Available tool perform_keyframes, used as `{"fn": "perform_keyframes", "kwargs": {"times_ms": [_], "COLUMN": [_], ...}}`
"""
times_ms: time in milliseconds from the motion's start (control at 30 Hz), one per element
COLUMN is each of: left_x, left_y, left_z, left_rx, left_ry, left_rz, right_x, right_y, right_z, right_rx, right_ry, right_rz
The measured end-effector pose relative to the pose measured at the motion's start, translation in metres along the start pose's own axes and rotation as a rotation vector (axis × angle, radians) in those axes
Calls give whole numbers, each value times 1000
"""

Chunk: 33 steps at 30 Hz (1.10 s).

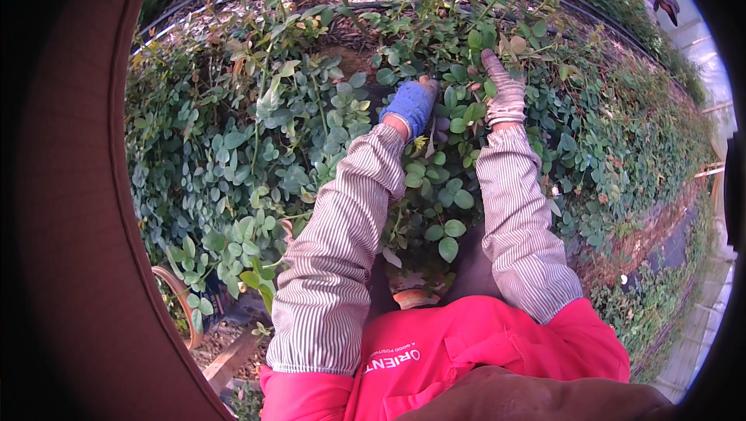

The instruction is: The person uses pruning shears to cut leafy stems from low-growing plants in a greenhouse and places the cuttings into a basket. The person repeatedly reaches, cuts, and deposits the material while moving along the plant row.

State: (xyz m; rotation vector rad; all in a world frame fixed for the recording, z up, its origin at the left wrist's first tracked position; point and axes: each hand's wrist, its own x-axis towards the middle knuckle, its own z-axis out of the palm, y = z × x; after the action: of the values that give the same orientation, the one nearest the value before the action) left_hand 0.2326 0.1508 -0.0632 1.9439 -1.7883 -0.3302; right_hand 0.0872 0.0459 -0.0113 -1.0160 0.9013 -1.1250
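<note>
My left hand point(414, 105), in a blue knitted glove with a tan tip, reaches into leafy rose-like bushes. Its fingers are curled closed among the stems; what they hold, if anything, is hidden. A little to the right, my right hand point(505, 90) wears a pale, soiled glove and points away from me. One digit is stretched out against green leaves point(475, 38), and the hand looks open, though leaves cover part of the other fingers. Between my two hands a leafy shoot point(455, 118) stands, with more leaves hanging toward me.
Dense foliage point(225, 157) spreads on both sides of my arms. Dark hoses point(373, 6) run across the soil behind the bushes. At lower left are a curved tan rim point(180, 304) and a wooden strip point(229, 363). A pale translucent wall point(711, 71) stands at far right.
</note>
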Motion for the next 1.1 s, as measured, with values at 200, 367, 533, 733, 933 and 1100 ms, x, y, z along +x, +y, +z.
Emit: {"fn": "perform_keyframes", "kwargs": {"times_ms": [200,367,533,733,933,1100], "left_x": [-2,-5,-11,-9,-1,-2], "left_y": [-6,8,21,12,6,5], "left_z": [9,11,-18,-27,-15,5], "left_rx": [76,-284,-98,-1342,-1593,-341], "left_ry": [21,-12,-74,-281,-367,-61], "left_rz": [45,-394,-164,-609,-629,-117], "right_x": [8,5,7,17,-1,8], "right_y": [7,0,14,21,16,21], "right_z": [-12,-22,-23,-32,-22,-27], "right_rx": [-9,-64,-7,134,179,171], "right_ry": [95,112,24,20,-78,-33], "right_rz": [163,388,108,152,60,105]}}
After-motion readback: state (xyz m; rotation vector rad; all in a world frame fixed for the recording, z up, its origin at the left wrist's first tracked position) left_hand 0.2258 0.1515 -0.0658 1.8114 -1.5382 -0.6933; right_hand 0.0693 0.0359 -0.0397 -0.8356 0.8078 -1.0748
